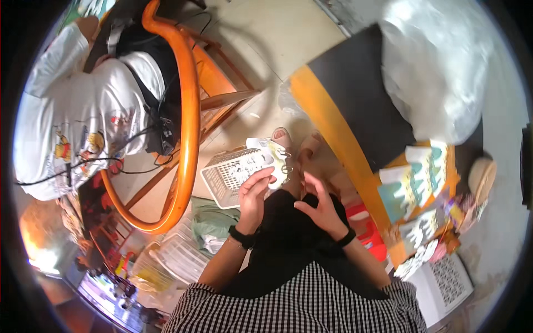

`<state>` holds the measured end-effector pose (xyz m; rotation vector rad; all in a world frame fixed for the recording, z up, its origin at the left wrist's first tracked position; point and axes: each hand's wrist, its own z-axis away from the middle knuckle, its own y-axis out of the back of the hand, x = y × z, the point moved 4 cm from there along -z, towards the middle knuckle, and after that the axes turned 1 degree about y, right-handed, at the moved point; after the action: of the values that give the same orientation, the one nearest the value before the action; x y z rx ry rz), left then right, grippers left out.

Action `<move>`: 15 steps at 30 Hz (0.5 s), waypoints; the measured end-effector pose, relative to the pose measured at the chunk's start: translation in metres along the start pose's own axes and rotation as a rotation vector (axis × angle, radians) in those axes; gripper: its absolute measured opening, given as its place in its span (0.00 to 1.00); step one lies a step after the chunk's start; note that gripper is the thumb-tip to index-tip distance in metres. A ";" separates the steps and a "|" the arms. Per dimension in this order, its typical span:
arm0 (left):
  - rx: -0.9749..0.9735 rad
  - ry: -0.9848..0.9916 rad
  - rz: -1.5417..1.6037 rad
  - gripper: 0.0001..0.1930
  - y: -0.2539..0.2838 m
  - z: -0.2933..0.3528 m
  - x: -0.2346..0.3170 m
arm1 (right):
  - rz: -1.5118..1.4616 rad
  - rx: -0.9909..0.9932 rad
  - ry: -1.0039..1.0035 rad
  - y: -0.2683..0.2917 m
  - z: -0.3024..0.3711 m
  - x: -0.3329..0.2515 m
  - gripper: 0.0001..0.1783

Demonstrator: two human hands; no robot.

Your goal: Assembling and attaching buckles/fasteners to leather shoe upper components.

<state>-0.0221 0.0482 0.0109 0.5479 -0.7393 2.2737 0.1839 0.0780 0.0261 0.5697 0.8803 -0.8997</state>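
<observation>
My left hand (pixel 255 193) is closed, thumb and fingers pinching a white cut-out piece (pixel 276 157) with dark curved marks or rings along its right edge. The exact kind of the piece cannot be made out. Just beyond and to the left of that hand stands a white plastic basket (pixel 217 183) with a perforated wall and pale pieces in or over it. My right hand (pixel 323 206) hovers above my lap, thumb and fingers apart, with nothing in it. A gap separates it from the white piece.
At right is a black-topped table (pixel 361 83) with an orange edge, bearing a clear plastic bag (pixel 438 66) and coloured cards (pixel 413 180). An orange wooden chair (pixel 190 111) and a seated person in a white shirt (pixel 94 122) are at left. Red plastic (pixel 366 230) lies beside my right leg.
</observation>
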 end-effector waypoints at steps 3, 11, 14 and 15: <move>-0.098 0.131 0.147 0.17 -0.041 0.096 0.042 | -0.292 -0.078 0.052 0.015 0.055 -0.069 0.46; -0.560 0.219 0.122 0.20 -0.183 0.116 0.094 | -0.631 0.054 0.181 0.090 0.124 -0.148 0.27; -0.685 0.272 0.070 0.19 -0.252 0.123 0.070 | -0.662 0.342 0.215 0.138 0.160 -0.148 0.21; -0.725 0.267 0.053 0.19 -0.272 0.127 0.063 | -0.655 0.422 0.250 0.153 0.171 -0.148 0.21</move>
<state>0.1503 0.1629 0.2376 -0.1155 -1.3460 1.8804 0.3356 0.0934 0.2523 0.7849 1.1376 -1.6587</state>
